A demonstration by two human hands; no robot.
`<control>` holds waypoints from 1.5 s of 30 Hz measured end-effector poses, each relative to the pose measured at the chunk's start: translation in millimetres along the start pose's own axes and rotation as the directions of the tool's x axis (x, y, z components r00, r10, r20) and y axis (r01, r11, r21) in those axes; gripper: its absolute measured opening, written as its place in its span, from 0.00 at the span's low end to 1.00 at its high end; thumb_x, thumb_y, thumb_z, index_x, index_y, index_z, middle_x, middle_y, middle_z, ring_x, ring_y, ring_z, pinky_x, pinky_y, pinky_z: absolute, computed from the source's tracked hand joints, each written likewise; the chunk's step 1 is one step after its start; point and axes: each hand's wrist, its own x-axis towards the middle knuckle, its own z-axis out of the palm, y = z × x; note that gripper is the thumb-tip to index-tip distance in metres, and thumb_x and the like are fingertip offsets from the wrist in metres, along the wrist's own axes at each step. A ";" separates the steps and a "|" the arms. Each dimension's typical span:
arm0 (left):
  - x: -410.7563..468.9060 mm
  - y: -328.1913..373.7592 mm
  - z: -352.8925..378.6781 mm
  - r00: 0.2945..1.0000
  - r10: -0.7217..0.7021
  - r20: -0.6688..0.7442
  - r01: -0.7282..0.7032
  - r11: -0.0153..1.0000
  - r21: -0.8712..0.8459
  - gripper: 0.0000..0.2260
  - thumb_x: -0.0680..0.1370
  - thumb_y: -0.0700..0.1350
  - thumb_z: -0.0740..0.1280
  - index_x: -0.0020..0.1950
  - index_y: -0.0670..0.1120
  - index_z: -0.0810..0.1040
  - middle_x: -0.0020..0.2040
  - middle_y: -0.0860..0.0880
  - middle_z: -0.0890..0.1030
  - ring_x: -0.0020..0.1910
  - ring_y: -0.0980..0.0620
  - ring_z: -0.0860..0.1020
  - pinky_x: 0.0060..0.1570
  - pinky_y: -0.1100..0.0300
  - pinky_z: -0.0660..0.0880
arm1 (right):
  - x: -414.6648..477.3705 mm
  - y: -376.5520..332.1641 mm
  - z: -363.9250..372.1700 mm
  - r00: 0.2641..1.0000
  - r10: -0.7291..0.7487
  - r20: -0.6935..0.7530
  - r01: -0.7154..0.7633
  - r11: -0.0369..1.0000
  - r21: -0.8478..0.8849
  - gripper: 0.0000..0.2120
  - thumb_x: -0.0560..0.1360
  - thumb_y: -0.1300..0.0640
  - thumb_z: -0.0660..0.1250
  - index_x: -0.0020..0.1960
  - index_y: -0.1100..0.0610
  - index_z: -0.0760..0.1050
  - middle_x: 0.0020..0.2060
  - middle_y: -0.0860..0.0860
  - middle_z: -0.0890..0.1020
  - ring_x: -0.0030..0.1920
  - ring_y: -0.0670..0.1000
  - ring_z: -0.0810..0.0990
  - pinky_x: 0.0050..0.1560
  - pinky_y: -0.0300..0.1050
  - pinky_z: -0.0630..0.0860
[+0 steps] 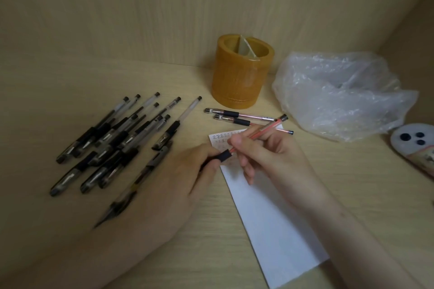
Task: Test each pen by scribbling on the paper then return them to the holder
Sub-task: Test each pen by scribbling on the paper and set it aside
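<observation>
A red pen (263, 131) with a black grip lies across both hands above the white paper (270, 218). My right hand (265, 155) pinches its barrel. My left hand (187, 171) grips its black front end, so the tip or cap is hidden. The paper has small written marks along its far edge. A pile of several black pens (117, 138) lies on the desk to the left. Two more pens (237, 117) lie between the paper and the amber bamboo-style holder (242, 75), which stands upright with no pens showing above its rim.
A crumpled clear plastic bag (340, 96) sits right of the holder. A round grey object with dark dots (413, 141) lies at the right edge. Wooden walls close in behind and to the right.
</observation>
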 end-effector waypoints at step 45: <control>-3.0 -7.3 10.9 0.985 0.124 0.123 -0.141 0.979 0.146 0.12 0.69 0.60 0.65 0.49 0.61 0.81 0.56 0.71 0.65 0.26 0.79 0.63 0.31 0.85 0.59 | 11.0 21.5 2.4 0.870 -0.148 -0.470 -0.003 0.953 -0.304 0.14 0.71 0.64 0.68 0.29 0.60 0.67 0.18 0.43 0.66 0.23 0.42 0.65 0.26 0.30 0.61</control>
